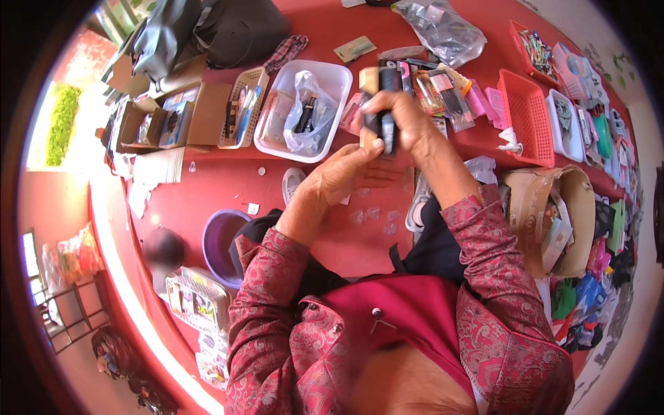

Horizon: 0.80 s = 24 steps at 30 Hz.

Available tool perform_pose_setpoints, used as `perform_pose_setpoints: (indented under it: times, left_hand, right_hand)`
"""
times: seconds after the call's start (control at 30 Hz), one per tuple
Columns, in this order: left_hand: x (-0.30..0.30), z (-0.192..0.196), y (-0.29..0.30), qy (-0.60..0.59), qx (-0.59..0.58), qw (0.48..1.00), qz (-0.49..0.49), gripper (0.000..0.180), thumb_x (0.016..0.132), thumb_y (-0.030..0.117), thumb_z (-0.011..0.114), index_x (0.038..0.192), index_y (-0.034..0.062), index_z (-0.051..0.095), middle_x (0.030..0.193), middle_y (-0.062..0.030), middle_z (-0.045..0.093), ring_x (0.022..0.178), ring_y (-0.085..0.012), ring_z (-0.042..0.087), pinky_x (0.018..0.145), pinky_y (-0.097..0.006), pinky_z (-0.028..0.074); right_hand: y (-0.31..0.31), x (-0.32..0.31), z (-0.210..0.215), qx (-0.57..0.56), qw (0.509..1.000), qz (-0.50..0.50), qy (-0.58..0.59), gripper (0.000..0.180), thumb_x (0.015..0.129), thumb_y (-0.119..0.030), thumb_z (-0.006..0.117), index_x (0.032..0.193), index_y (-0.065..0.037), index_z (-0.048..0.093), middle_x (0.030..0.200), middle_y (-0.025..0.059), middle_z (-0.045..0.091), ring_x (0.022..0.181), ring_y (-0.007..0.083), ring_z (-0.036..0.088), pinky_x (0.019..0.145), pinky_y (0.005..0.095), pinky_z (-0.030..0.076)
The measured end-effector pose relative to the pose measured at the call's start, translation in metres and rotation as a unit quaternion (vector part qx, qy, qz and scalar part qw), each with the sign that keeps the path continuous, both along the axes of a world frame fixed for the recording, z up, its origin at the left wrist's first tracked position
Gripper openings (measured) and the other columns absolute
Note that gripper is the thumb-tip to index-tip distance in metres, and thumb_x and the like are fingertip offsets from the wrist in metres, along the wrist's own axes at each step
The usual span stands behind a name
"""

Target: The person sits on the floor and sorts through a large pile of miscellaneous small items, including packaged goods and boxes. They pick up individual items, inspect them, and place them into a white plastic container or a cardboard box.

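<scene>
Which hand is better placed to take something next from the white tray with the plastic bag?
Probably the left hand: only its fingertips touch the dark packet, and the white tray lies on its side. The right hand grips the packet.

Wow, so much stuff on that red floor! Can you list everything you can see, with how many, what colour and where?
Dark slim packaged items: a small bunch, black, held up at centre.
Clear tub: one, white-clear, floor ahead, holding a plastic bag.
Cardboard boxes: a few, brown, far left.
Slotted basket: one, cream, between boxes and tub.
Red baskets: two, right side.
Purple bucket: one, left of the knees.
Round cardboard bin: one, brown, right.
Clear bag: one, top centre.
Shoes: two, pale, on the feet.
Patterned sleeves: two, red.
Left hand: fingertips touching the bunch from below.
Right hand: closed round the bunch.
</scene>
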<state>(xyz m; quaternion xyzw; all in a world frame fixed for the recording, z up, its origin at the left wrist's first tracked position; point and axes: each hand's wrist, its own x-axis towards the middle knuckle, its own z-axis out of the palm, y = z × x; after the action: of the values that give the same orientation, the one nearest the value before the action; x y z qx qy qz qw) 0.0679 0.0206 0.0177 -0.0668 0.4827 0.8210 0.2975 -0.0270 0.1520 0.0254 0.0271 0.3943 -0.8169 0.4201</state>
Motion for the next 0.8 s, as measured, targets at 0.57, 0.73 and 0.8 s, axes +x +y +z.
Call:
perform_pose_setpoints:
  times: [0.57, 0.73, 0.8]
  left_hand:
    - [-0.052, -0.070, -0.150, -0.012, -0.732, 0.680, 0.047, 0.016, 0.066, 0.012, 0.055, 0.069, -0.0017, 0.062, 0.062, -0.0136, 0.062, 0.055, -0.0201, 0.063, 0.049, -0.032, 0.051]
    - [-0.047, -0.115, -0.169, 0.123, -0.690, 0.709, 0.078, 0.021, 0.067, 0.013, 0.055, 0.065, -0.0079, 0.057, 0.056, -0.0152, 0.059, 0.049, -0.0188, 0.061, 0.044, -0.030, 0.049]
    - [-0.048, -0.105, -0.150, 0.105, -0.690, 0.711, 0.080, 0.020, 0.067, 0.013, 0.056, 0.066, -0.0076, 0.056, 0.056, -0.0154, 0.060, 0.048, -0.0200, 0.060, 0.043, -0.031, 0.049]
  right_hand:
    - [-0.055, -0.021, -0.035, -0.068, 0.994, 0.061, -0.060, 0.025, 0.073, -0.013, 0.058, 0.091, 0.004, 0.051, 0.066, 0.0110, 0.057, 0.055, 0.0199, 0.058, 0.057, 0.0348, 0.052]
    - [-0.108, -0.038, -0.061, -0.030, 0.990, 0.064, -0.118, 0.017, 0.068, -0.004, 0.058, 0.084, 0.001, 0.052, 0.067, 0.0118, 0.056, 0.059, 0.0240, 0.059, 0.063, 0.0383, 0.054]
    - [-0.127, -0.047, -0.076, -0.042, 0.989, 0.023, -0.143, 0.018, 0.066, 0.002, 0.057, 0.080, -0.002, 0.048, 0.066, 0.0122, 0.054, 0.059, 0.0266, 0.059, 0.068, 0.0428, 0.054]
